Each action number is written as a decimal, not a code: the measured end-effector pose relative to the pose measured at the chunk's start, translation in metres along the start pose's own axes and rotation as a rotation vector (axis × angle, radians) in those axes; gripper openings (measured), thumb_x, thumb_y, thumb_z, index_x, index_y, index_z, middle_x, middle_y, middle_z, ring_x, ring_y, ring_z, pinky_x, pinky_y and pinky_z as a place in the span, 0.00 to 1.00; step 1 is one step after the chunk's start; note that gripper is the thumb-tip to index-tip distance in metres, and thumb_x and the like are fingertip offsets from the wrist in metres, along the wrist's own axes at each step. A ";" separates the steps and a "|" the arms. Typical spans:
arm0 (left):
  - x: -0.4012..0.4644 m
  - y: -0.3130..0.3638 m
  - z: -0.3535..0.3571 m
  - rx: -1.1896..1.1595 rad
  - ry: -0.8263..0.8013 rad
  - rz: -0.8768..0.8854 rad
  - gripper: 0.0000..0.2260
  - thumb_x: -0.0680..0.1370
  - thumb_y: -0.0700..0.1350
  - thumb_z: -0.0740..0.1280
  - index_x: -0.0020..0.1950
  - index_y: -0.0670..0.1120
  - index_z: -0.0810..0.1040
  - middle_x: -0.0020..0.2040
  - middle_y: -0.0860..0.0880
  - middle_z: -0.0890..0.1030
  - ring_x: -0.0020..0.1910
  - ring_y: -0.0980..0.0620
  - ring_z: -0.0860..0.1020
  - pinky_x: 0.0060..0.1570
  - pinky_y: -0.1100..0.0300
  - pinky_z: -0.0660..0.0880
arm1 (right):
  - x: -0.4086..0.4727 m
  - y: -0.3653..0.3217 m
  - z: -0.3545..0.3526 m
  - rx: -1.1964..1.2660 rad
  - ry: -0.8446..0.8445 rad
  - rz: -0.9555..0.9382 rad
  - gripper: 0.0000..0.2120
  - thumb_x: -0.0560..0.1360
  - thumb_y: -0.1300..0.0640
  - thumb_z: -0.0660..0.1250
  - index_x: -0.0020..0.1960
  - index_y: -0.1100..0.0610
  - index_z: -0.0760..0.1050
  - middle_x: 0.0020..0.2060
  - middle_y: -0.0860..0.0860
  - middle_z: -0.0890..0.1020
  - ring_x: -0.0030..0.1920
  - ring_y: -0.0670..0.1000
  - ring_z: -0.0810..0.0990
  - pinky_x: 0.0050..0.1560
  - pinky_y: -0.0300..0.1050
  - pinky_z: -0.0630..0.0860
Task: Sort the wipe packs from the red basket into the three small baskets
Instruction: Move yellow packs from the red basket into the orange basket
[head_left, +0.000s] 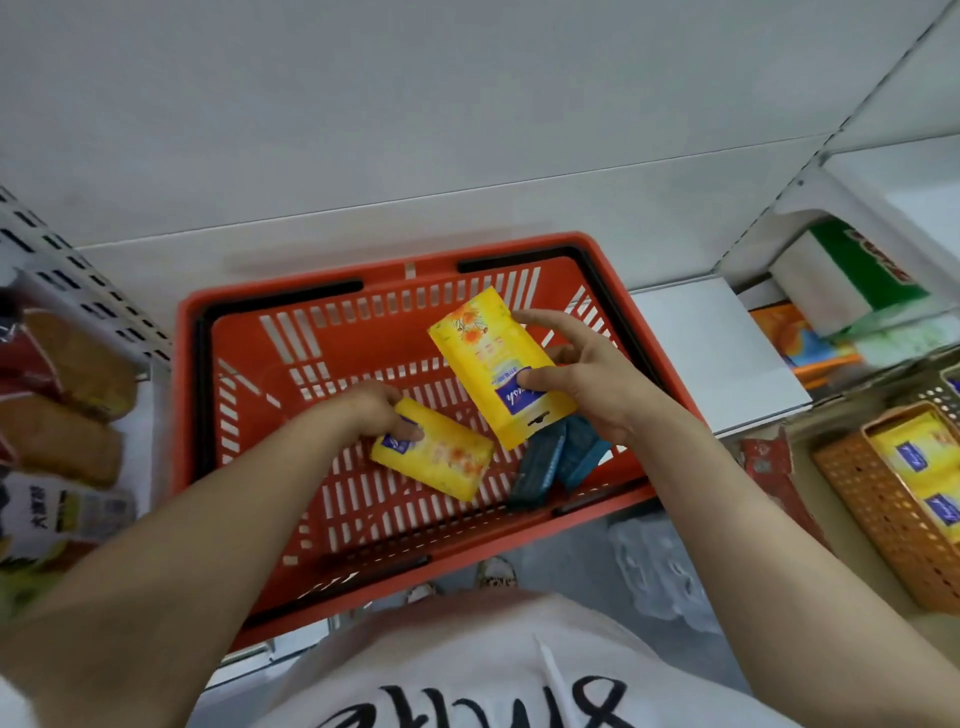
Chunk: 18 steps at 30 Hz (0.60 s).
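Over the red basket (249, 332), the right hand (587, 374) pinches a yellow wipe pack (493, 358) held tilted above the basket floor, while the left hand (376, 405) grips a second yellow pack (441, 460) lying on that floor. Both forearms reach in from the basket's near rim, and two dark blue packs (556, 457) sit partly hidden under the raised pack. To the basket's right, an orange small basket (878, 499) holding yellow packs is cut off by the frame edge.

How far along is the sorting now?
Done: yellow packs already lie in the orange basket. In hand: the left hand and right hand each grip a yellow pack over the red basket. Left: two dark blue packs inside it.
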<state>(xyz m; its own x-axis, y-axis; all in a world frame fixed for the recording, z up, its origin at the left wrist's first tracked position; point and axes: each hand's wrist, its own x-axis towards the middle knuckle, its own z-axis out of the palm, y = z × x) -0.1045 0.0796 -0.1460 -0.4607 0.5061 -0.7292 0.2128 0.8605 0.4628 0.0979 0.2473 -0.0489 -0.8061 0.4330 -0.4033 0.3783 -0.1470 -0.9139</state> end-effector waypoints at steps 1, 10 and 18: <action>-0.005 -0.001 -0.008 -0.148 0.034 -0.014 0.34 0.69 0.48 0.79 0.71 0.39 0.72 0.68 0.40 0.75 0.64 0.41 0.75 0.63 0.48 0.74 | 0.002 0.000 0.004 0.002 -0.009 -0.020 0.31 0.72 0.66 0.74 0.66 0.39 0.74 0.48 0.55 0.81 0.51 0.56 0.85 0.46 0.55 0.83; -0.081 0.003 -0.036 -0.880 0.208 0.172 0.23 0.72 0.39 0.76 0.63 0.50 0.73 0.53 0.49 0.82 0.45 0.51 0.83 0.42 0.51 0.81 | 0.023 -0.007 0.038 0.203 -0.047 -0.064 0.33 0.70 0.72 0.68 0.65 0.41 0.76 0.50 0.56 0.83 0.47 0.58 0.86 0.37 0.49 0.81; -0.107 -0.013 -0.040 -1.050 0.205 0.268 0.13 0.72 0.39 0.75 0.53 0.49 0.77 0.43 0.49 0.84 0.36 0.54 0.84 0.32 0.56 0.80 | 0.026 -0.011 0.067 0.262 0.205 -0.005 0.07 0.75 0.50 0.72 0.47 0.52 0.77 0.45 0.57 0.86 0.41 0.54 0.86 0.37 0.49 0.81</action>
<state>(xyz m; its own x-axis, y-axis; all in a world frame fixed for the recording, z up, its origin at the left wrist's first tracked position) -0.0929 0.0125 -0.0537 -0.6638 0.5662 -0.4886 -0.4662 0.1976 0.8623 0.0418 0.2010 -0.0521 -0.6890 0.6004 -0.4058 0.2237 -0.3565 -0.9071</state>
